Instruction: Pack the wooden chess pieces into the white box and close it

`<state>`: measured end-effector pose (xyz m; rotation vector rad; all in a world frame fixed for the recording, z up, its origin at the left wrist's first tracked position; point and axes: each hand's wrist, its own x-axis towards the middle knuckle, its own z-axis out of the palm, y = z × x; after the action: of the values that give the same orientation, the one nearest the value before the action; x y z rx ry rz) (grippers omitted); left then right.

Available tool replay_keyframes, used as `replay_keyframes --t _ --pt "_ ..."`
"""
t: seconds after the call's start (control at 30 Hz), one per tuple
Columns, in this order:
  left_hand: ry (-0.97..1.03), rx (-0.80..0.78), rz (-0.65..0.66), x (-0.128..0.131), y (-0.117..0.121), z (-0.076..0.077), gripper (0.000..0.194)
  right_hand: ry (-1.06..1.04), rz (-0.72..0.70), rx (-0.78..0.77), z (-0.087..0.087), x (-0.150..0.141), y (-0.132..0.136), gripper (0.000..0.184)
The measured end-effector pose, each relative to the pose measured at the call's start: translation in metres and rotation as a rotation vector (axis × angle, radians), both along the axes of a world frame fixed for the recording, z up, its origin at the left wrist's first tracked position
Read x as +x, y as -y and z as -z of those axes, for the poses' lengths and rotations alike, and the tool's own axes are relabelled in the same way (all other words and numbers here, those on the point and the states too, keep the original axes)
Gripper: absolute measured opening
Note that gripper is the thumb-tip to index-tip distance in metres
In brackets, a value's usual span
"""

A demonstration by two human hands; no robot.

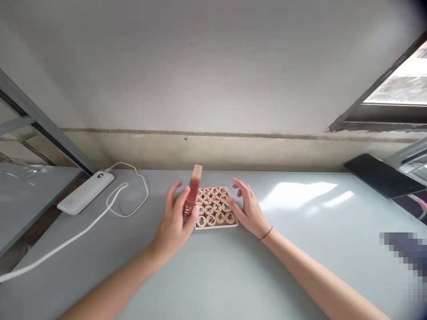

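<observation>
A shallow box (pixel 233 225) of round wooden Chinese chess pieces (pixel 215 206), marked in red and black, lies on the grey table (pixel 213 275). My left hand (pixel 175 224) grips the box's reddish lid (pixel 193 190), which stands tilted up on edge at the box's left side. My right hand (pixel 248 209) hovers at the box's right edge, fingers spread, holding nothing. A thin cord bracelet (pixel 267 233) circles that wrist.
A white power bank (pixel 86 192) with a looping white cable (pixel 130 200) lies at the back left. A dark tablet (pixel 383 175) leans at the back right near a window. A second table and a metal frame stand to the left.
</observation>
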<state>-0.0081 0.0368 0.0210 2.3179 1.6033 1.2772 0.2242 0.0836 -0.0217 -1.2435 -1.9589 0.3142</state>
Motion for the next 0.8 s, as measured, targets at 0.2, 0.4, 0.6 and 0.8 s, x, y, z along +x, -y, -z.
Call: replay_keyframes --t 0.2,0.4,0.6,0.8 --pt "-0.118 0.314 -0.133 -0.014 0.001 -0.02 0.054 -0.069 0.105 -0.186 0.009 0.008 -0.013 0.05" --pt "-0.569 0.398 -0.263 -0.018 0.005 -0.023 0.04 0.04 0.074 -0.255 -0.001 0.005 -0.011 0.039" --pt "-0.671 -0.263 -0.183 -0.019 -0.005 0.007 0.033 0.105 0.081 -0.352 -0.007 0.001 -0.003 0.047" --pt "-0.532 -0.493 -0.067 -0.008 -0.005 0.014 0.035 0.11 0.058 -0.347 -0.007 -0.005 0.003 0.049"
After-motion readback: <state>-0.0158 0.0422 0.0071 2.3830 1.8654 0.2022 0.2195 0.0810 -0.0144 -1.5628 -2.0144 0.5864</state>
